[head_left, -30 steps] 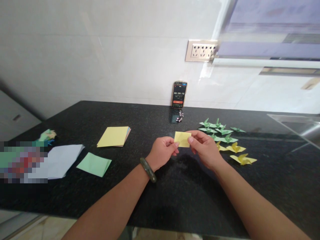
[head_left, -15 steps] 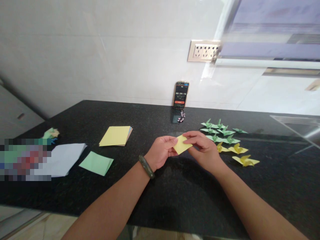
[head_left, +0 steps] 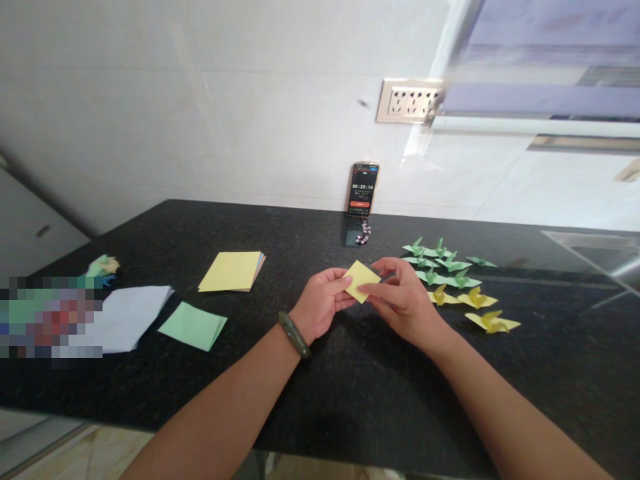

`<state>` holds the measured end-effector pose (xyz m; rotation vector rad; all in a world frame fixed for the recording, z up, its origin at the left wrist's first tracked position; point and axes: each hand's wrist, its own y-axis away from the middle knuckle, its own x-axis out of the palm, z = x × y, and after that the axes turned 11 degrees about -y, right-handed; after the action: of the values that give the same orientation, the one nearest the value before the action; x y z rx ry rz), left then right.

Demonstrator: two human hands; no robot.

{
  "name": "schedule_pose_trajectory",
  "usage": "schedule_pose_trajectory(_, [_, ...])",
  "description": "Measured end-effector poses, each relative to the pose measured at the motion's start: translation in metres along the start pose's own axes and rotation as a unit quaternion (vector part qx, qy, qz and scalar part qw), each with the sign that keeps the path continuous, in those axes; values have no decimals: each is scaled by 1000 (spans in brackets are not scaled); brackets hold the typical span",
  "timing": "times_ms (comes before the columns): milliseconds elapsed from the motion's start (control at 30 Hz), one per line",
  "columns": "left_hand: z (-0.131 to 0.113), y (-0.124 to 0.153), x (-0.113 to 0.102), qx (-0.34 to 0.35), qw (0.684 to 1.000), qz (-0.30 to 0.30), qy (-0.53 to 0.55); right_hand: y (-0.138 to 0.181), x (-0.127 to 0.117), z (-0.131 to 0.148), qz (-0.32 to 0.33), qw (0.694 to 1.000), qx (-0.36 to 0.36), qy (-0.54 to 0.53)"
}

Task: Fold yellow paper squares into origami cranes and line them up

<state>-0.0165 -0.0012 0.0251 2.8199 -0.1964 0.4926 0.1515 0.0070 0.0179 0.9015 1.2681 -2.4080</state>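
A small folded square of yellow origami paper (head_left: 362, 277) is held up above the dark counter, one corner pointing away from me. My left hand (head_left: 324, 299) pinches its left corner between thumb and fingers; a dark green bangle (head_left: 294, 335) circles that wrist. On the paper's right side, my right hand (head_left: 403, 297) grips the lower edge, a finger lying over the front and the others behind. Close to the right hand stand several folded green paper cranes (head_left: 453, 263) and yellow paper cranes (head_left: 493, 322).
A stack of coloured paper (head_left: 231, 271) lies left of my hands, with folded green paper (head_left: 194, 325) and white sheets (head_left: 133, 317) nearer. A phone (head_left: 363, 190) showing a timer leans on the tiled wall, a beaded strap (head_left: 364, 233) before it. Wall sockets (head_left: 409, 101) sit above.
The yellow paper has turned so a corner points up, and more of its face shows. My right hand's fingers have shifted from its upper edge to its lower right side.
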Motion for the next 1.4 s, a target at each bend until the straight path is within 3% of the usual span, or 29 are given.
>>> schedule_pose_trajectory(333, [-2, -1, -2, -13, 999, 34, 29, -5, 1, 4, -23, 995, 28, -97])
schedule_pose_trajectory(567, [1, -2, -2, 0, 998, 53, 16, -5, 6, 9, -58, 981, 123, -141])
schedule_pose_trajectory(933, [6, 0, 3, 30, 996, 87, 15, -2, 19, 3, -179, 893, 303, -281])
schedule_pose_trajectory(1100, [9, 0, 5, 40, 995, 87, 8, -4, 21, 6, -227, 869, 321, -301])
schedule_pose_trajectory(1267, [10, 0, 6, 40, 997, 69, 13, -4, 21, 8, -236, 868, 317, -300])
schedule_pose_trajectory(1400, [10, 0, 6, 51, 997, 59, 5, -3, 20, 5, -220, 885, 299, -281])
